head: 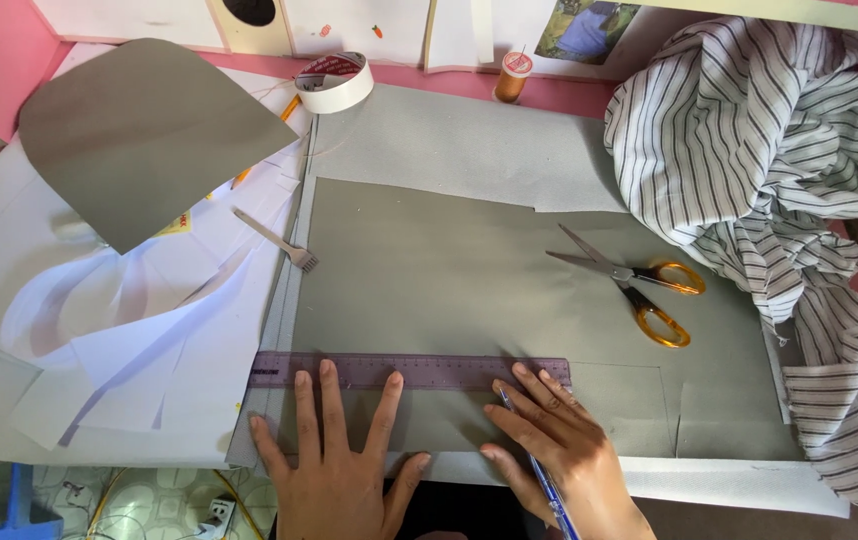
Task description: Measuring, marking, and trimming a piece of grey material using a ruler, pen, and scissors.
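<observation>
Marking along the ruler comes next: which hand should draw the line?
Right hand, probably: it holds the blue pen against the purple ruler, while the left hand presses flat, fingertips on the ruler.

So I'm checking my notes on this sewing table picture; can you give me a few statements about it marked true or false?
1. The left hand presses flat on the ruler. True.
2. The right hand holds scissors. False: it holds a pen; the scissors lie apart on the grey sheet.
3. The scissors have orange handles. True.
4. The roll of tape sits on the striped cloth. False: it lies far from it, near the table's back edge.
</observation>
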